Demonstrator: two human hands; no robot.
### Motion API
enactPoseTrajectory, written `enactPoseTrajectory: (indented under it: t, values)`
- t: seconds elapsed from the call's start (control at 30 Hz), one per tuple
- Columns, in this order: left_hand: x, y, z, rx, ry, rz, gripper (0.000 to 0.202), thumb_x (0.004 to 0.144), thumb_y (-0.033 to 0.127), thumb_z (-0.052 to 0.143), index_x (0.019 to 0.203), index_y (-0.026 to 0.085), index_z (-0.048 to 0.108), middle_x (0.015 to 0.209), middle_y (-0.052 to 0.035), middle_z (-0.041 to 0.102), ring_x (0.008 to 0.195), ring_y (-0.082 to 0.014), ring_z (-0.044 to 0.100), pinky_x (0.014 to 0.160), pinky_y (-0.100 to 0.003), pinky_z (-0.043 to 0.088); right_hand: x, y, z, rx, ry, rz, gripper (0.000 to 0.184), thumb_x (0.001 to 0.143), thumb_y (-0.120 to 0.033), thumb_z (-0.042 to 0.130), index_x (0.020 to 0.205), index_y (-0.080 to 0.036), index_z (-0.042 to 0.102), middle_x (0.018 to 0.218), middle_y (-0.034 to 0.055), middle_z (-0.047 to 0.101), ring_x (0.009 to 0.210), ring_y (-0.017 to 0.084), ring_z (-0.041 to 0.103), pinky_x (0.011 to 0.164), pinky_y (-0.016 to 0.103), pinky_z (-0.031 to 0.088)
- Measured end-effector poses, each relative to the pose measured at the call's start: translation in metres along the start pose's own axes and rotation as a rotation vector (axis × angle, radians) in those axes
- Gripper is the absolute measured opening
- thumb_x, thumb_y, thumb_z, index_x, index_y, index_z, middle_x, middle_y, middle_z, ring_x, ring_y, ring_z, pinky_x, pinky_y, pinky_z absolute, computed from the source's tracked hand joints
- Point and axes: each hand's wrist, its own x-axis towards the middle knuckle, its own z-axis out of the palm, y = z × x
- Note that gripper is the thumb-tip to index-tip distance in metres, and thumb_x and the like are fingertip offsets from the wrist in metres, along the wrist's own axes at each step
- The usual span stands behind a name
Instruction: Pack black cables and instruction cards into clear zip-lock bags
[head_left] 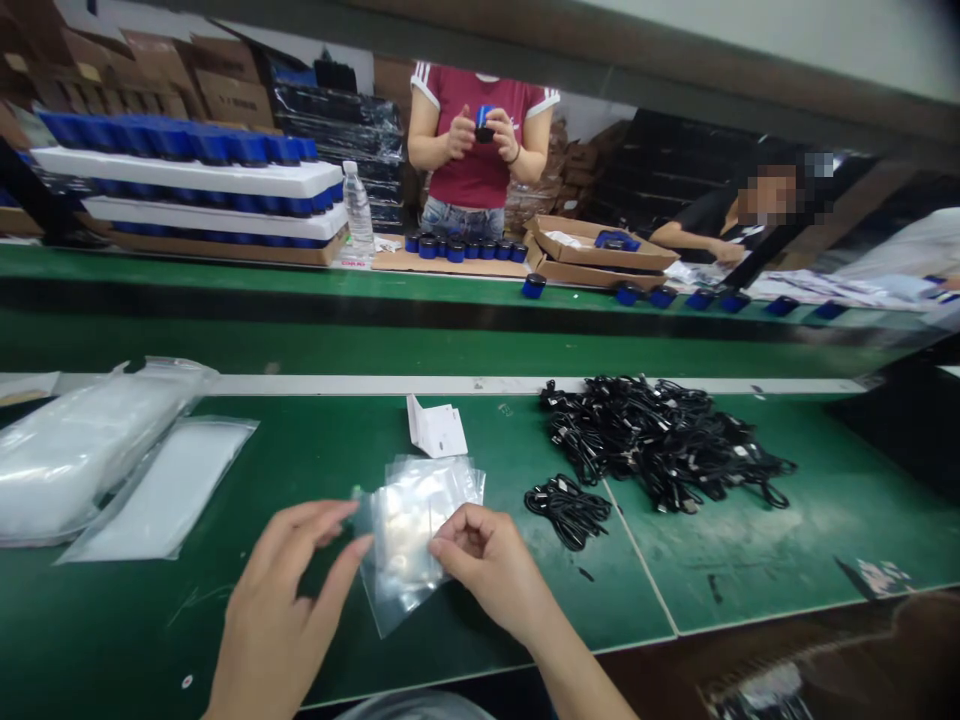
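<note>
My left hand [281, 610] and my right hand [487, 565] both pinch one small clear plastic bag [409, 525] just above the green table [315, 450]. The left thumb and forefinger grip the bag's left edge. The right fingers curl over its right side. More clear bags lie flat under it. A folded white card [436, 430] stands just beyond the bags. One coiled black cable [568, 505] lies right of my right hand, apart from it.
A heap of coiled black cables [660, 440] sits at the right. Stacks of clear bags [90, 460] lie at the left. Across the green belt, a person in a red shirt [480, 130] holds a blue part; blue parts [465, 248], cardboard boxes and a water bottle [358, 210] stand there.
</note>
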Motion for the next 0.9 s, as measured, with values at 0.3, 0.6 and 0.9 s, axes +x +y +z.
enactPoseTrajectory:
  t: [0.3,0.6,0.9]
  values:
    - [-0.014,0.018,0.013,-0.269,-0.265,-0.027,0.021,0.081,0.039,0.056,0.087,0.026,0.072,0.073,0.002,0.068,0.058,-0.0121,0.062,0.053,-0.017,0.049,-0.007,-0.009,0.014,0.335,-0.211,0.134,0.038,0.063,-0.049,0.074,0.067,-0.013,0.063,0.055,-0.0016,0.062,0.048,0.008,0.056,0.052,0.02,0.046]
    - [-0.014,0.015,0.009,-0.251,-0.386,-0.095,0.025,0.08,0.043,0.056,0.087,0.025,0.073,0.076,0.0018,0.072,0.059,-0.0133,0.066,0.052,-0.016,0.05,-0.008,-0.003,0.011,0.279,-0.24,0.099,0.033,0.067,-0.045,0.071,0.067,-0.013,0.064,0.056,-0.0015,0.06,0.051,0.009,0.056,0.054,0.022,0.047]
    - [-0.007,0.022,0.007,0.065,-0.341,0.15,0.033,0.088,0.036,0.042,0.063,0.022,0.058,0.055,0.0034,0.06,0.045,-0.011,0.055,0.045,-0.019,0.041,-0.019,-0.007,0.008,-0.257,-0.102,-0.207,0.012,0.072,-0.008,0.054,0.07,-0.015,0.063,0.064,-0.0014,0.059,0.058,0.01,0.055,0.056,0.019,0.041]
